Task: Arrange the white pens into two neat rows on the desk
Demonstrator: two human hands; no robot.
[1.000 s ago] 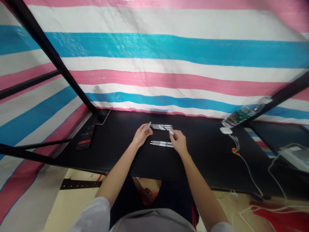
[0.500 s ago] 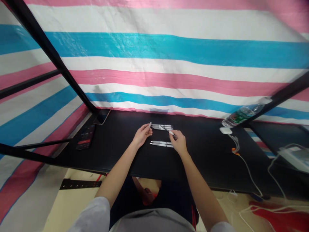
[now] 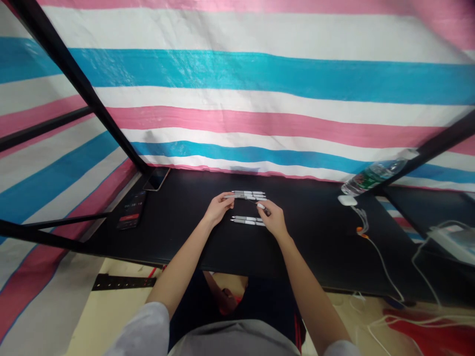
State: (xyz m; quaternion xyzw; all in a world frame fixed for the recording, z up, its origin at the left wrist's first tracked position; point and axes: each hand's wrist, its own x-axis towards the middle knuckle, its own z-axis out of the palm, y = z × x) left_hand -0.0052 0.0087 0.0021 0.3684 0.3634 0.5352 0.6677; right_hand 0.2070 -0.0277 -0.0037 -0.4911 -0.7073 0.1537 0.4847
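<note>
My left hand [image 3: 219,207] pinches a grey pen part [image 3: 230,197], which lies nearly level and points right. Closed fingers of my right hand [image 3: 272,215] hold a white pen piece [image 3: 261,205], with a thin dark refill [image 3: 251,200] reaching left from it toward the grey part. Just behind the hands, several grey-and-white pens [image 3: 249,193] lie side by side on the black table [image 3: 237,247]. Nearer to me, between my wrists, is a second group of similar pens [image 3: 248,220], its right end close to my right hand.
Two phones, one dark with a lit screen [image 3: 132,210] and one behind it [image 3: 157,179], lie at the left. A clear bottle [image 3: 374,174] leans at the right, beside a white adapter [image 3: 347,200] and cables [image 3: 382,262]. Black frame bars [image 3: 85,89] and a striped sheet [image 3: 237,118] surround the table.
The grey part in my left hand has turned from tilted upward to nearly level. My right hand has shifted slightly left, and the refill's left end now sits lower, near the grey part.
</note>
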